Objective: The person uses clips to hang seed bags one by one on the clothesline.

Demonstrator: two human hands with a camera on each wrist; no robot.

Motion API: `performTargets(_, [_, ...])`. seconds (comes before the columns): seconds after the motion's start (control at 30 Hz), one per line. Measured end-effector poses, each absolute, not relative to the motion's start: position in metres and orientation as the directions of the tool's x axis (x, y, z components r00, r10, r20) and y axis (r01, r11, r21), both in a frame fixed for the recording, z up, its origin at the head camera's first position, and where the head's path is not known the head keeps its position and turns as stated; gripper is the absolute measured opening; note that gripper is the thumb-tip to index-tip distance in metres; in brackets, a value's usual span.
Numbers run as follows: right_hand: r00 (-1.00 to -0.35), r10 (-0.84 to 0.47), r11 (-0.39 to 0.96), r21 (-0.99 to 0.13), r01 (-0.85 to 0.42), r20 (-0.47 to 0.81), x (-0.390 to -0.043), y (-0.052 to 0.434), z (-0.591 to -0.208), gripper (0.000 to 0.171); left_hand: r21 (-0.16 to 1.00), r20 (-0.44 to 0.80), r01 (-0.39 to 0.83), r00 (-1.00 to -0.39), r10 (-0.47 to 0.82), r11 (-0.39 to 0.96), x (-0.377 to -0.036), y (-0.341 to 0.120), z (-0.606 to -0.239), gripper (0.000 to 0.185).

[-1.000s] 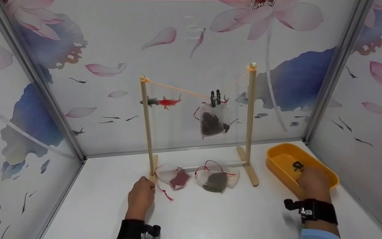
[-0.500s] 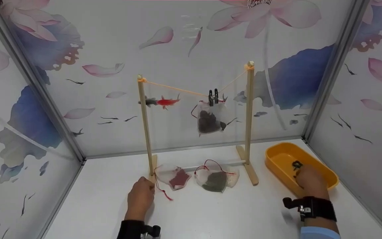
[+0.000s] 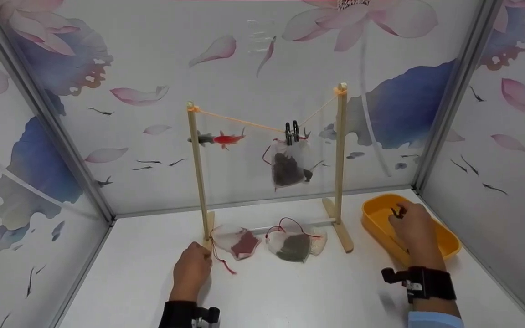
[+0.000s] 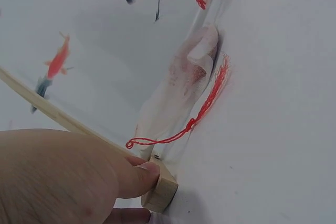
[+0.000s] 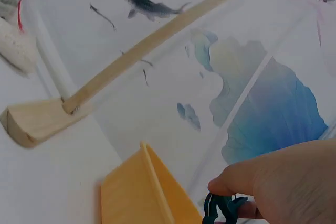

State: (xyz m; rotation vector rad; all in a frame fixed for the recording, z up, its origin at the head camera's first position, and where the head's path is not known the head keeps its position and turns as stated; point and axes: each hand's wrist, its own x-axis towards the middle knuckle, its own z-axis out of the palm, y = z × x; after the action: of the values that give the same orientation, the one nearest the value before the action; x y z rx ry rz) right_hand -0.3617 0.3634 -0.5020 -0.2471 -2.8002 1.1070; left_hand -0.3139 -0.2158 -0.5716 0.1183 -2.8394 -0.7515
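Observation:
My left hand point(image 3: 192, 269) grips the front end of the left wooden foot point(image 4: 161, 188) of a small drying rack, thumb on top. Over the yellow tray point(image 3: 449, 249), my right hand point(image 3: 415, 228) pinches a small dark clip point(image 5: 226, 208) between thumb and fingers. Two black clips point(image 3: 291, 133) hold a drawstring sachet with dark filling point(image 3: 287, 168) on the sagging orange string point(image 3: 244, 121). In front of the rack lie a sachet with dark red filling point(image 3: 245, 249), one with green filling point(image 3: 294, 248) and a pale one point(image 3: 319, 240) partly behind it.
Two upright wooden posts, left point(image 3: 197, 173) and right point(image 3: 341, 159), carry the string, and a white bar point(image 3: 271, 226) joins them near the table. Printed panels point(image 3: 153, 191) with lotus and fish enclose the white table point(image 3: 271, 296) at the back and sides.
My right hand has risen out of the tray and moved slightly back, now with a clip in its fingers. The left hand stays on the rack's foot.

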Motion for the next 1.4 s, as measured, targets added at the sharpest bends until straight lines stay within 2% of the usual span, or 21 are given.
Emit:
performTargets(0.1, [-0.977, 0.125, 0.734, -0.679, -0.025, 0.171, -0.364, 0.337, -0.494, 0.060, 0.519, 0.176, -0.031, -0.974, -0.143, 0.854, -0.314, -0.216, -0.570, 0.013])
performTargets(0.33, [-0.949, -0.038, 0.667, -0.699, -0.258, 0.314, -0.354, 0.256, -0.476, 0.052, 0.556, 0.257, 0.017, -0.955, -0.152, 0.831, -0.312, -0.205, -0.553, 0.023])
performTargets(0.53, [-0.861, -0.295, 0.543, -0.669, -0.507, 0.414, -0.341, 0.189, -0.468, 0.052, 0.638, 0.316, 0.165, -0.947, -0.060, 0.752, -0.305, -0.172, -0.526, 0.020])
performTargets(0.63, [-0.805, -0.412, 0.459, -0.666, -0.588, 0.427, -0.334, 0.163, -0.469, 0.053, 0.695, 0.333, 0.259, -0.943, 0.020, 0.671, -0.299, -0.151, -0.513, 0.018])
performTargets(0.7, [-0.775, -0.464, 0.413, -0.669, -0.618, 0.429, -0.329, 0.150, -0.473, 0.054, 0.730, 0.327, 0.305, -0.942, 0.079, 0.612, -0.295, -0.139, -0.506, 0.023])
performTargets(0.87, [-0.754, -0.519, 0.371, -0.688, -0.623, 0.403, -0.320, 0.134, -0.481, 0.060, 0.762, 0.297, 0.365, -0.931, 0.211, 0.536, -0.285, -0.123, -0.497, 0.058])
performTargets(0.97, [-0.753, -0.539, 0.354, -0.709, -0.610, 0.378, -0.319, 0.131, -0.482, 0.062, 0.740, 0.295, 0.386, -0.922, 0.250, 0.551, -0.283, -0.120, -0.494, 0.067])
performTargets(1.17, [-0.713, -0.582, 0.265, -0.737, -0.622, 0.392, -0.325, 0.133, -0.485, 0.055, 0.688, 0.312, 0.418, -0.909, 0.278, 0.594, -0.283, -0.120, -0.491, 0.051])
performTargets(1.23, [-0.717, -0.586, 0.263, -0.749, -0.608, 0.377, -0.329, 0.135, -0.488, 0.053, 0.665, 0.334, 0.432, -0.902, 0.275, 0.610, -0.284, -0.121, -0.492, 0.047])
performTargets(1.3, [-0.755, -0.563, 0.299, -0.770, -0.564, 0.335, -0.333, 0.136, -0.492, 0.049, 0.642, 0.359, 0.438, -0.897, 0.258, 0.629, -0.284, -0.124, -0.493, 0.042])
performTargets(1.4, [-0.852, -0.465, 0.404, -0.799, -0.445, 0.239, -0.340, 0.137, -0.504, 0.045, 0.607, 0.394, 0.422, -0.896, 0.206, 0.673, -0.285, -0.129, -0.494, 0.032])
